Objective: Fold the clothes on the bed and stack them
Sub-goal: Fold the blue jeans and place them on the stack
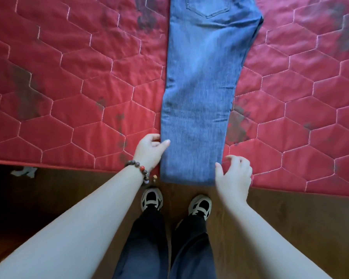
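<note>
Left hand (pixel 149 151): fingers curled, thumb laid on left edge of blue jeans (pixel 199 93) near hem; edge seemingly pinched, grip partly hidden. Right hand (pixel 235 176): fingers loosely bent and spread, thumb tip touching right edge of jeans at hem, nothing clamped. Jeans folded leg on leg, laid flat on red quilted mattress (pixel 69 87), between both hands. Long axis run 12 to 6 o'clock: back pocket toward 12, hem toward 6, overhanging mattress edge. Beaded bracelet (pixel 138 170) worn on left wrist.
</note>
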The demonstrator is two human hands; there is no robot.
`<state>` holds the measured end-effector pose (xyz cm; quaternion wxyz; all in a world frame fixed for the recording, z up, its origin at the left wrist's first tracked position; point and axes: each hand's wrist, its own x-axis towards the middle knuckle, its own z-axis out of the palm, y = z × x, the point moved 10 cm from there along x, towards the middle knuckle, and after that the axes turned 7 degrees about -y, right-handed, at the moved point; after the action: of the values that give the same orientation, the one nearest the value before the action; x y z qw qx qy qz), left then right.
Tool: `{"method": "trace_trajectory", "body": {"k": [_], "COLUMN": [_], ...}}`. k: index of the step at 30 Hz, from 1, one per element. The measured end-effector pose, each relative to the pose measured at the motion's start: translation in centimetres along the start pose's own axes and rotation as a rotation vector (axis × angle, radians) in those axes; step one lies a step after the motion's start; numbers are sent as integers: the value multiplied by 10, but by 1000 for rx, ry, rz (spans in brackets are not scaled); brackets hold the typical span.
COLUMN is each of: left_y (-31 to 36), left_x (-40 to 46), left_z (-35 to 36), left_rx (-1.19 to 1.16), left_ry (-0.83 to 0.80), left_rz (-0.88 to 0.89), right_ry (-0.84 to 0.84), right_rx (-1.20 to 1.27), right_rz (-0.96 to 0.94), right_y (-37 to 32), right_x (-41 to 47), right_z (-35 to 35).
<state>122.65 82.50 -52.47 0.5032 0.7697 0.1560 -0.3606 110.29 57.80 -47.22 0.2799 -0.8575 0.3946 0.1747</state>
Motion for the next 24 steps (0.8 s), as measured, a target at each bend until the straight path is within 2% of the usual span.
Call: {"method": "trace_trajectory", "body": {"k": [2,5,11,15,18,24], "left_y": [18,51,106,138,167,228], "left_x": [23,57,98,134,164,217], "left_z": [-5,-6,-12,-12,-10,-20], "left_rx": [-145,-226,-230,-285,-230,-94], "left_ry": [28,35,76,45,-8,59], "left_rz": [30,61,90,88,136,257], "right_ry": [-40,-75,-91,-110,-107,-49], "right_rx": [-36,-76,-303,-344,-337,-347], "right_rz": [-119,-228,-441,-623,-663,-647], "right_y": [-23,-48,-90,-138,-173,-229], "right_x": [14,35,70,101,135,199], "right_z": [4,6,-8,-8,-2,7]}}
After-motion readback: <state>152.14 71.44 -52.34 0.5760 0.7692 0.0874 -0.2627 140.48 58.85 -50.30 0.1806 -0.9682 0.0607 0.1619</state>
